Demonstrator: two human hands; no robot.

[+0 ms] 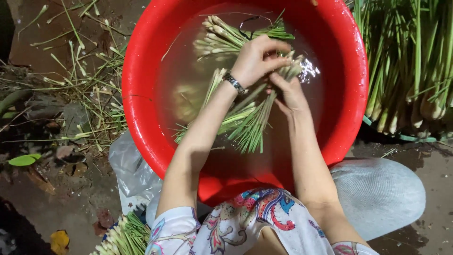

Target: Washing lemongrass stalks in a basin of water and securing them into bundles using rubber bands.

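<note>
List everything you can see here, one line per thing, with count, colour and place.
basin: one, red, centre, filled with water
held stalk bundle: one, green and pale, over the water in both hands
loose stalk bundle: one, green and pale, in the water at the basin's far side
stalk heap: one, green with pale ends, right of the basin
stalks at lower left: one small pile, green and pale
plastic bag: one, clear, left of the basin on the ground
trimmings: many, green, scattered on the ground at left
wristwatch: one, dark, left wrist
left hand: gripping the held bundle
right hand: gripping the held bundle
</note>
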